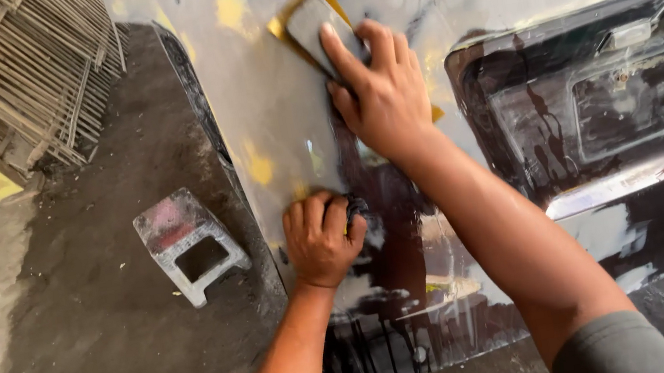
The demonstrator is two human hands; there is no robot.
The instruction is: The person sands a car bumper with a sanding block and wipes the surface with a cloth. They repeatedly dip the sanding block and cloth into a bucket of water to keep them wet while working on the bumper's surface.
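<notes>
A large car body panel [285, 114], sanded pale grey with yellow filler patches and wet dark streaks, fills the right and far part of the scene, standing upright on a dark concrete floor [107, 337]. Bamboo lattice fencing [21, 76] leans at far left. A small grey plastic stool [186, 245] with pink stains stands on the floor, just left of the panel. The right hand [384, 94] presses flat, fingers extended, on a grey sanding block backed with yellow abrasive paper [306, 22], high on the panel. Lower and nearer, the left hand [321, 240] is curled into a fist around a small dark wet cloth [356, 207], against the panel.
</notes>
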